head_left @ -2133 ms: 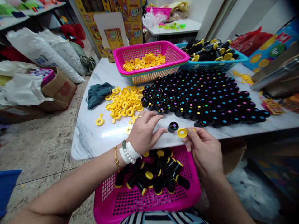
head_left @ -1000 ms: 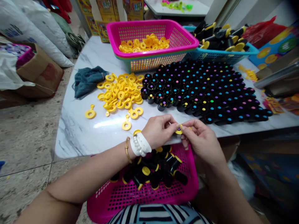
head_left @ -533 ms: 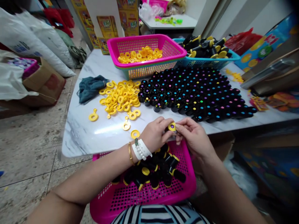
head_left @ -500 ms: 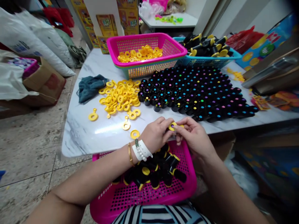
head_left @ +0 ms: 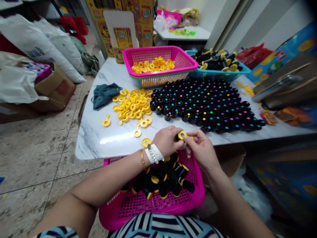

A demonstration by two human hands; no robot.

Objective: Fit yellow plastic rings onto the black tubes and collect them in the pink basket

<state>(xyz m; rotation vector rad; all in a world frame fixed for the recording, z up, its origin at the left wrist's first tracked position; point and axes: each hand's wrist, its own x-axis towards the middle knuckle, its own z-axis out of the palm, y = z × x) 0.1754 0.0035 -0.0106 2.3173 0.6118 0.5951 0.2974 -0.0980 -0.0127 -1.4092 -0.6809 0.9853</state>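
Over the table's front edge, my left hand is closed around a small black cup, mostly hidden by the fingers. A yellow ring cap lies over its mouth, with a purple spot in the ring's hole. My right hand is closed, its thumb and fingers pinching the cap's edge and tab. Below both hands, a pink basket holds several black cups with yellow caps. To the left on the table lies a heap of loose yellow ring caps.
Rows of upright black cups with coloured dots inside cover the table's right side. Behind them stand a pink basket of yellow pieces and a blue basket of capped cups. A dark cloth lies left on the white table.
The camera view has shifted slightly, so the scene sits a little differently. Both hands stay together at the same cup and cap; the fingers have moved only slightly.
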